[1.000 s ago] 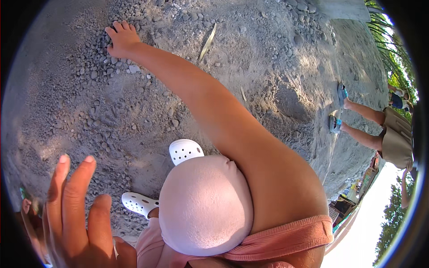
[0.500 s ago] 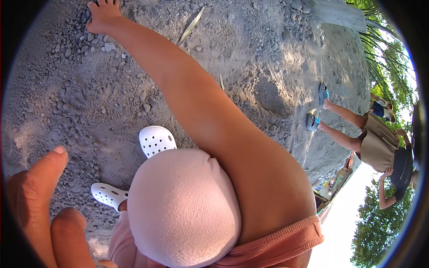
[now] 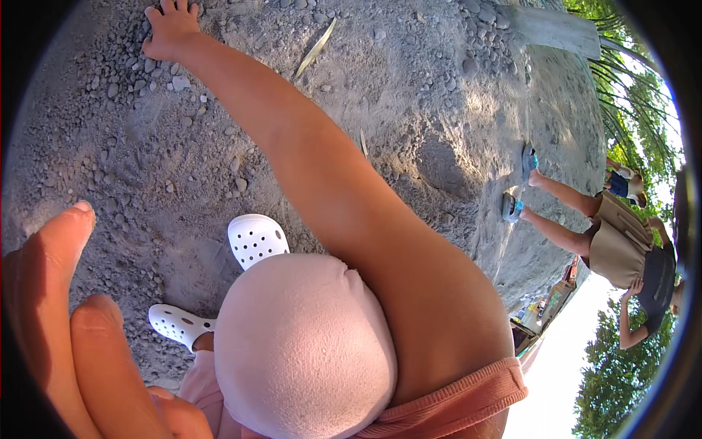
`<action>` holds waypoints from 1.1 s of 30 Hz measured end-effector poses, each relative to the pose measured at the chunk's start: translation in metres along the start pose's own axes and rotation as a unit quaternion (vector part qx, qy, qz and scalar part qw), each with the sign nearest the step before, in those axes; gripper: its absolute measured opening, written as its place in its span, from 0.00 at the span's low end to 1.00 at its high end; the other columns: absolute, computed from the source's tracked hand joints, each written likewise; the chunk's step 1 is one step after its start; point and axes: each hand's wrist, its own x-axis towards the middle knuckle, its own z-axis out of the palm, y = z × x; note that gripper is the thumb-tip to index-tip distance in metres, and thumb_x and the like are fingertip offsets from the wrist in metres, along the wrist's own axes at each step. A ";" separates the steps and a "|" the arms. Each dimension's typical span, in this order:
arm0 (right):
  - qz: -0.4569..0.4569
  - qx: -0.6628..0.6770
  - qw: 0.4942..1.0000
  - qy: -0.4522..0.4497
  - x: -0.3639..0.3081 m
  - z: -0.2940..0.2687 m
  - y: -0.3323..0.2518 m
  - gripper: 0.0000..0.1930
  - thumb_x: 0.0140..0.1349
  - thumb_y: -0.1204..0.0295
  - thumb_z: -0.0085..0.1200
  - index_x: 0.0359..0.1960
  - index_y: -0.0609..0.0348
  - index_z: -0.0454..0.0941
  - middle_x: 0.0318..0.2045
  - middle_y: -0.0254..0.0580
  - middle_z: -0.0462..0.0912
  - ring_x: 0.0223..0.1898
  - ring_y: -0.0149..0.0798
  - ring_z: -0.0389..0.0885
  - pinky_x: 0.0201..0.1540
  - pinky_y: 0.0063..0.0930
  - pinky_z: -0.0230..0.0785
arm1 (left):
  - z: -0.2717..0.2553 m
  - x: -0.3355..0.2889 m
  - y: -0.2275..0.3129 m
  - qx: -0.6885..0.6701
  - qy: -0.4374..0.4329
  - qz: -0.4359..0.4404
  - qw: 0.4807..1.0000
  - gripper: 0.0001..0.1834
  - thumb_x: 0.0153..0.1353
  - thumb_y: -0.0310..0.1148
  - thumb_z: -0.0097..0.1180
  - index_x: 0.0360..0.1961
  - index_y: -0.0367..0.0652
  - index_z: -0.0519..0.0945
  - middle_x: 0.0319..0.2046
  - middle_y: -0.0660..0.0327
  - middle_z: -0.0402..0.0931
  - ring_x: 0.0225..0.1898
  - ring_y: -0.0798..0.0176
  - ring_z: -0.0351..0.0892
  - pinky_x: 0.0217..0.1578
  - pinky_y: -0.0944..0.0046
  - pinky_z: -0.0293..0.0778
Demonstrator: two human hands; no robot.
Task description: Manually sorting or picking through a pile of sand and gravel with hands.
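My right arm stretches from the lower right to the upper left. At its end my right hand (image 3: 174, 33) is planted palm down on the gravelly ground (image 3: 139, 168), fingers spread and nothing visible in it. My left hand (image 3: 69, 329) looms close at the lower left, raised and apart from the ground. Two of its fingers are extended; the rest are partly hidden or cut off by the edge. A rounded knee in pale pink cloth (image 3: 307, 344) fills the lower middle. Beyond it show two white perforated clogs (image 3: 257, 240), with one pink trouser leg beside them.
The view is tilted sideways. A person (image 3: 621, 241) in beige shorts and blue-strapped sandals stands at the right, with another person (image 3: 625, 183) farther off. Loose stones (image 3: 486, 29), a dry leaf strip (image 3: 316, 47) and a grey slab-like piece (image 3: 556, 29) lie on the ground.
My left hand has shifted slightly, its long fingertip now higher and farther left, and more of its lower fingers showing. My right hand stays planted on the gravel.
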 end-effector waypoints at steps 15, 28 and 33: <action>-0.048 -0.056 0.970 0.230 0.025 0.051 0.061 0.31 0.57 0.57 0.52 0.63 0.46 0.61 0.64 0.49 0.56 0.64 0.57 0.52 0.63 0.61 0.43 | 0.080 0.060 -0.045 -0.038 -0.036 -0.012 0.999 0.11 0.44 0.22 0.58 0.32 0.31 0.75 0.46 0.51 0.71 0.46 0.48 0.73 0.42 0.57 0.76; 0.129 -0.107 0.948 0.272 -0.071 -0.019 0.224 0.23 0.54 0.69 0.54 0.54 0.53 0.71 0.52 0.50 0.73 0.54 0.54 0.70 0.55 0.46 0.62 | 0.237 0.015 -0.158 -0.206 -0.090 -0.257 0.940 0.15 0.57 0.34 0.48 0.45 0.41 0.73 0.64 0.49 0.55 0.54 0.41 0.69 0.52 0.48 0.68; 0.264 -0.135 0.947 0.124 -0.074 -0.036 0.183 0.22 0.50 0.63 0.62 0.48 0.52 0.76 0.46 0.50 0.77 0.49 0.52 0.75 0.53 0.39 0.66 | 0.213 0.042 -0.135 -0.269 -0.090 -0.199 0.938 0.16 0.59 0.35 0.47 0.48 0.43 0.73 0.65 0.51 0.56 0.57 0.44 0.67 0.56 0.52 0.65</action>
